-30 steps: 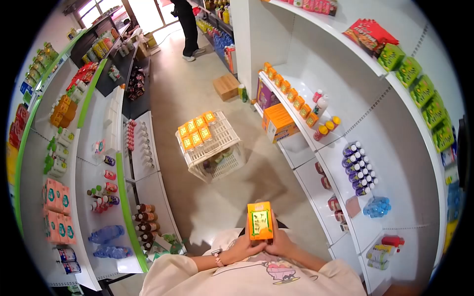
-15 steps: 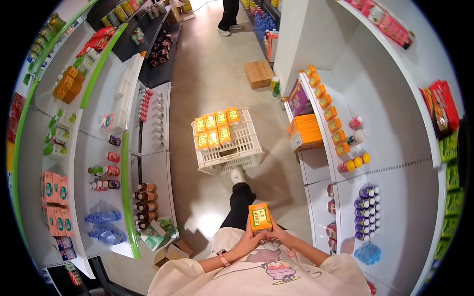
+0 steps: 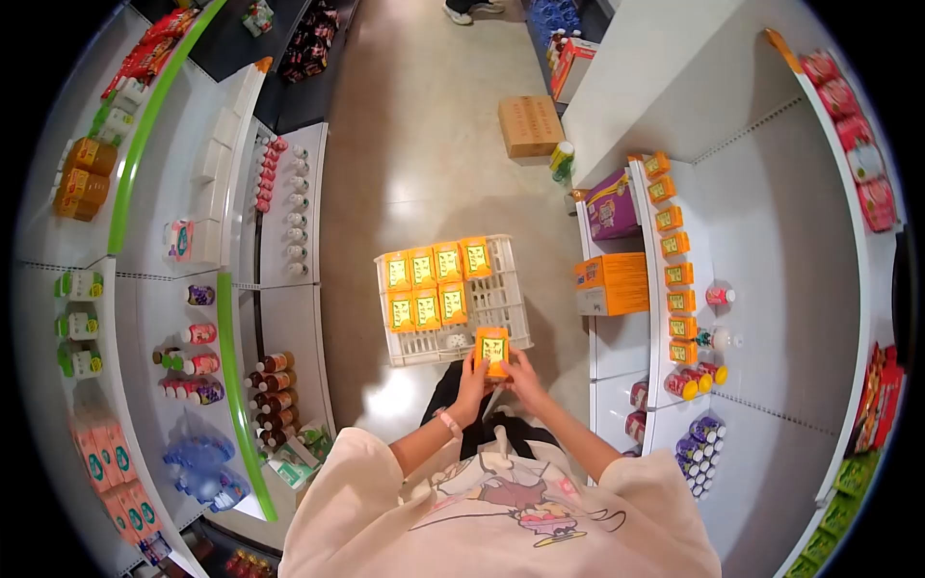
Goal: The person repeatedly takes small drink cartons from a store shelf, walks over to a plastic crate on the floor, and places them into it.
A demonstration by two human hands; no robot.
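An orange drink carton [image 3: 492, 353] with a yellow-green label is held in front of my body between both hands. My left hand [image 3: 472, 379] grips its left side, and my right hand [image 3: 523, 378] closes round its right side. Just beyond, overlapped by the held carton in the view, stands a white plastic crate [image 3: 503, 308] on the floor. Several matching orange cartons [image 3: 424, 272] rest on the crate in two rows, toward its far and left side. The underside of the held carton is hidden by my fingers.
On the right shelf stands a row of orange cartons [image 3: 679, 275], with purple-capped bottles [image 3: 700, 453] nearer me. An orange box [image 3: 612, 284] sits lower. A cardboard box [image 3: 530, 127] lies on the aisle floor. The left shelf holds brown bottles [image 3: 277, 400]. A person's shoes [image 3: 458, 14] show far ahead.
Both hands have moved forward with the carton, from near my belly to the crate's near edge. My view has tilted further down, and I have come closer to the crate.
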